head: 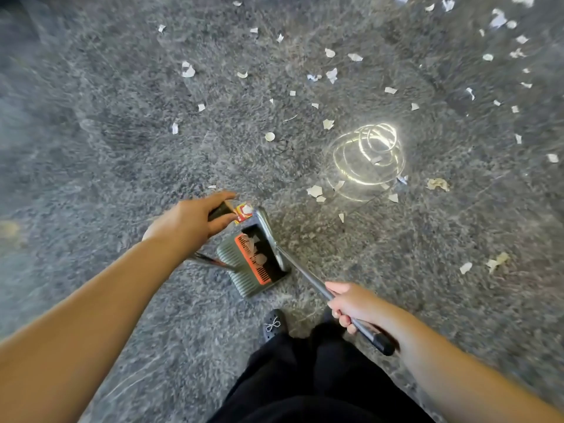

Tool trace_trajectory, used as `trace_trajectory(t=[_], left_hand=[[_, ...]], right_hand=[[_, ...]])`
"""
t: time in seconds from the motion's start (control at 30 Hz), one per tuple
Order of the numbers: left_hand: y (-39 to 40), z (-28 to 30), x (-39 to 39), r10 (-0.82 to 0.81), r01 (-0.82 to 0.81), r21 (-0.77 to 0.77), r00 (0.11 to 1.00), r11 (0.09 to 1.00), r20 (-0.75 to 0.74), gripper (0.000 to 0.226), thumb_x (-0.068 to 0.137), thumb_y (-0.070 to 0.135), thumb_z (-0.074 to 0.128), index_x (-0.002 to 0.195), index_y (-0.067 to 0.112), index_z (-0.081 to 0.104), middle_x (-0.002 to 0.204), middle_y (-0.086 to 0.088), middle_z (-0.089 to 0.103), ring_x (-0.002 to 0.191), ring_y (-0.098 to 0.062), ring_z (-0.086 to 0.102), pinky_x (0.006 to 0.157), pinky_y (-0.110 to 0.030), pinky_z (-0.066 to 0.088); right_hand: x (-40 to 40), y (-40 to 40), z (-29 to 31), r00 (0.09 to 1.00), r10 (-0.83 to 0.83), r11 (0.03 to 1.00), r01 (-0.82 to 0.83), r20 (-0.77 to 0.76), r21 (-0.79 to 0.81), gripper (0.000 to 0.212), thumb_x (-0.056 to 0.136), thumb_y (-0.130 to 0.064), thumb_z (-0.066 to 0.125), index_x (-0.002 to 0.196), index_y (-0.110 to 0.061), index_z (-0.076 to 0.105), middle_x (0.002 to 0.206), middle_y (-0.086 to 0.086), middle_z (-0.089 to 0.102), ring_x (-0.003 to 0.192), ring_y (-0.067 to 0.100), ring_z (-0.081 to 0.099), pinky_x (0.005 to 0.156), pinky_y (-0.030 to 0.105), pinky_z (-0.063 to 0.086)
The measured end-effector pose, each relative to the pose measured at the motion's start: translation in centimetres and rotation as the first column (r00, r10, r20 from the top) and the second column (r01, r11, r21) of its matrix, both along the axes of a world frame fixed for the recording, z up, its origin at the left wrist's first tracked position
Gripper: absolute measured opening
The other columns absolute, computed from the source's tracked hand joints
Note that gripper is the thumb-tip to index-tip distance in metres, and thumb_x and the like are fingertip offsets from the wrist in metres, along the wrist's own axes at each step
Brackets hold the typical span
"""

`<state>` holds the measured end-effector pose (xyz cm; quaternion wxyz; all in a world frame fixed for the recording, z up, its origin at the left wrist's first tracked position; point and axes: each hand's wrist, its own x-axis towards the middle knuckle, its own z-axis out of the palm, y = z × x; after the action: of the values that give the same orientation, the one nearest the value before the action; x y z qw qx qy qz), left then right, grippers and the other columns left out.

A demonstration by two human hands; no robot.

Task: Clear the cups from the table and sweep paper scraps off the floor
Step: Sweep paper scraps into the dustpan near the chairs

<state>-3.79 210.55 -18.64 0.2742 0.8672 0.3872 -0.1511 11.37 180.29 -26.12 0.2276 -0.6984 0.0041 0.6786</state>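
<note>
Left hand (189,219) grips the broom handle (218,210), right hand (351,306) grips the dustpan (259,264) pole; few scraps (331,75) collected, most remain scattered on the floor (91,132).

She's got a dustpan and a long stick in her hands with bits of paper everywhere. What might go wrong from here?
The dustpan already holds a few scraps and hangs off the floor, so tipping it might spill them back out. The paper scraps lie spread far beyond it, so some could be missed. The right hand grips the broom handle with the shoe just below, so a clumsy stroke may catch the foot.
</note>
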Motion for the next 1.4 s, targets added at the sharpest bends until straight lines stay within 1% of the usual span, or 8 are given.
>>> trace_trajectory(t=[0.13,0.4,0.57,0.83,1.0,1.13,1.23,1.4], left_hand=[[0.4,0.1,-1.0,0.02,-0.02,-0.003,1.0,1.0,0.013,0.045,0.083,0.072,0.046,0.126,0.072,0.031,0.09,0.012,0.063,0.07,-0.012,0.063,0.06,-0.036,0.057],[-0.2,0.2,-4.6,0.264,-0.257,-0.074,0.959,0.964,0.105,0.037,0.09,0.052,0.06,0.125,0.059,0.049,0.097,0.006,0.067,0.074,-0.014,0.063,0.066,-0.032,0.052],[1.8,2.0,-5.7,0.328,-0.325,-0.046,0.94,0.945,0.096,0.035,0.09,0.051,0.059,0.123,0.059,0.05,0.083,0.018,0.061,0.058,-0.009,0.059,0.05,-0.023,0.044],[6.6,2.2,-7.3,0.313,-0.313,-0.005,0.948,0.95,0.058,0.049,0.083,0.067,0.051,0.13,0.056,0.047,0.095,0.007,0.067,0.066,-0.01,0.062,0.057,-0.028,0.048],[10.5,2.0,-7.5,0.309,-0.307,-0.039,0.946,0.951,0.093,0.05,0.077,0.072,0.048,0.126,0.06,0.048,0.084,0.016,0.063,0.058,-0.011,0.06,0.05,-0.026,0.044],[14.7,1.9,-6.9,0.241,-0.241,-0.004,0.969,0.971,0.055,0.04,0.087,0.063,0.053,0.127,0.059,0.047,0.078,0.015,0.06,0.056,-0.01,0.058,0.044,-0.022,0.04],[16.8,1.6,-6.1,0.182,-0.181,-0.019,0.982,0.983,0.05,0.043,0.088,0.063,0.052,0.13,0.057,0.047,0.087,0.011,0.063,0.065,-0.01,0.059,0.052,-0.025,0.043],[19.0,0.4,-6.5,0.107,-0.108,0.014,0.993,0.994,0.057,0.045,0.089,0.06,0.053,0.133,0.057,0.045,0.095,0.016,0.055,0.067,-0.009,0.055,0.056,-0.026,0.041]], right_hand=[[0.7,0.5,1.4,0.996,-0.092,0.996,0.092,-0.021,0.018,0.066,0.095,0.001,0.038,0.152,-0.025,0.019,0.065,0.004,0.039,0.043,0.01,0.033,0.041,0.019,0.028],[4.5,4.5,2.0,0.996,-0.084,0.994,0.085,-0.013,0.072,0.059,0.098,0.001,0.036,0.151,-0.018,0.018,0.065,0.005,0.034,0.035,0.008,0.032,0.036,0.016,0.029],[6.7,6.8,2.7,0.998,-0.052,0.994,0.048,0.033,0.098,0.063,0.098,0.0,0.037,0.153,-0.021,0.014,0.063,0.006,0.039,0.036,0.008,0.035,0.037,0.017,0.03],[6.8,9.9,2.7,0.998,-0.009,0.996,0.004,0.061,0.089,0.062,0.096,-0.001,0.041,0.152,-0.019,0.02,0.065,0.006,0.041,0.039,0.009,0.036,0.038,0.019,0.031],[5.2,13.5,2.0,0.997,0.02,0.999,-0.023,0.076,0.042,0.024,0.094,0.002,0.041,0.117,-0.005,0.043,0.065,0.007,0.041,0.04,0.01,0.036,0.038,0.02,0.03],[3.6,16.6,0.8,0.994,0.031,0.999,-0.03,0.108,-0.012,0.009,0.094,0.001,0.041,0.099,-0.006,0.044,0.064,0.007,0.04,0.042,0.012,0.036,0.038,0.02,0.029],[2.5,18.6,-0.2,0.996,-0.002,0.999,0.006,0.09,-0.038,0.012,0.095,0.001,0.04,0.104,-0.006,0.045,0.063,0.007,0.04,0.039,0.011,0.036,0.038,0.019,0.029],[-0.2,21.7,-1.6,0.993,-0.102,0.993,0.105,0.052,-0.06,0.045,0.097,0.0,0.038,0.141,-0.012,0.032,0.062,0.007,0.04,0.037,0.01,0.035,0.037,0.018,0.029]])
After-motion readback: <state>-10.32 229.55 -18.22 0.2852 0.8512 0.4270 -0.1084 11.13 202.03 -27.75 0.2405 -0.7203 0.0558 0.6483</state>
